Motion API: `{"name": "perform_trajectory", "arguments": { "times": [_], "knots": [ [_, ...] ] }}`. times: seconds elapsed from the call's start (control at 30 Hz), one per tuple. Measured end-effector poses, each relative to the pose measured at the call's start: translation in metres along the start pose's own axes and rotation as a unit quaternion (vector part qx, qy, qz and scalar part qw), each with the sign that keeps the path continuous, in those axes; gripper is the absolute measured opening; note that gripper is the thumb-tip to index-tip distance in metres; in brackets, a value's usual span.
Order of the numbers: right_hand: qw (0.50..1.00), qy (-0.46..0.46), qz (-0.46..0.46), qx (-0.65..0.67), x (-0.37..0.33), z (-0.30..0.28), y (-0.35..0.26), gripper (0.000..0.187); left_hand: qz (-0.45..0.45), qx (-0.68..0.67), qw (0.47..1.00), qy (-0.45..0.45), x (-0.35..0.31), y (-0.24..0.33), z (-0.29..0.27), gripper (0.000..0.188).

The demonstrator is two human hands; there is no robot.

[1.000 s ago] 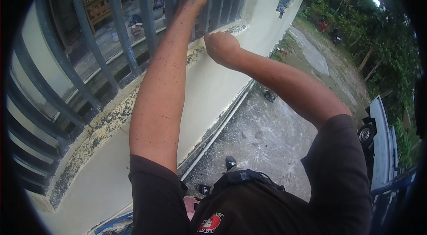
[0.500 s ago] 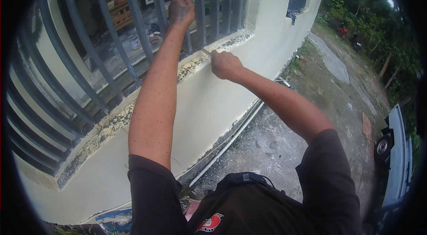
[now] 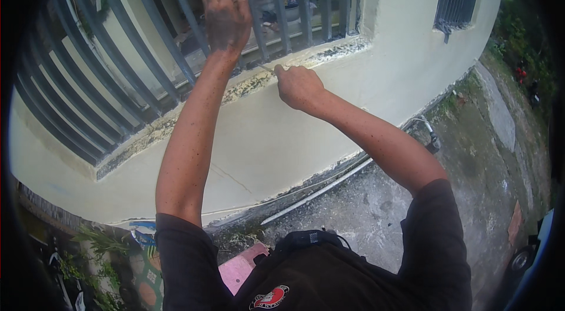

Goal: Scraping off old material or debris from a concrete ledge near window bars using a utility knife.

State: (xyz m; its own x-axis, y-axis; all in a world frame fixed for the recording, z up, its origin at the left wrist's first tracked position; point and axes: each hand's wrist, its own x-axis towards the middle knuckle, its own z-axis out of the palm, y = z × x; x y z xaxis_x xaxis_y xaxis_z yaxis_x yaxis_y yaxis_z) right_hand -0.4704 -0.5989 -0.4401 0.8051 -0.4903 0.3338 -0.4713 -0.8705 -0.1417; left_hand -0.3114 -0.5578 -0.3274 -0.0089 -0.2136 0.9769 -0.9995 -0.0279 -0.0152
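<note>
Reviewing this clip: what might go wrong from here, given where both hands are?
The thin tool in the right hand points toward the left wrist; a slip might catch it.
The ledge looks patchy and flaking, so more of its coating could break off.
The left hand is up at the metal bars; its fingers might scrape against them.

Outdoors, apparently at a home: grey window bars [image 3: 303, 5] rise beside the left hand [image 3: 228, 25], a cream wall [image 3: 406, 69] spreads below the right hand [image 3: 300, 88], with concrete ground [image 3: 376, 217] beneath and greenery [image 3: 511, 43] farther right.
</note>
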Motion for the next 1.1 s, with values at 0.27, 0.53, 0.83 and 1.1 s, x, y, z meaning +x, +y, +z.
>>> {"name": "perform_trajectory", "arguments": {
  "times": [0.27, 0.53, 0.83, 1.1],
  "knots": [
    [1.0, -0.015, 0.003, -0.01, 0.028, -0.007, -0.03, 0.021, -0.078, -0.024, 0.996, 0.032, -0.006, -0.025, 0.0, 0.053],
    [0.985, -0.092, 0.065, -0.127, 0.037, -0.009, -0.071, 0.022, -0.315, -0.257, 0.913, -0.047, -0.013, -0.065, 0.032, 0.041],
    [0.964, -0.053, 0.156, -0.207, 0.069, 0.006, -0.085, 0.021, -0.265, -0.278, 0.923, 0.041, -0.016, -0.076, 0.073, 0.045],
    [0.963, -0.018, 0.15, -0.224, 0.058, 0.012, -0.09, 0.019, -0.26, -0.304, 0.916, 0.028, -0.02, -0.079, 0.07, 0.043]
  ]
}}
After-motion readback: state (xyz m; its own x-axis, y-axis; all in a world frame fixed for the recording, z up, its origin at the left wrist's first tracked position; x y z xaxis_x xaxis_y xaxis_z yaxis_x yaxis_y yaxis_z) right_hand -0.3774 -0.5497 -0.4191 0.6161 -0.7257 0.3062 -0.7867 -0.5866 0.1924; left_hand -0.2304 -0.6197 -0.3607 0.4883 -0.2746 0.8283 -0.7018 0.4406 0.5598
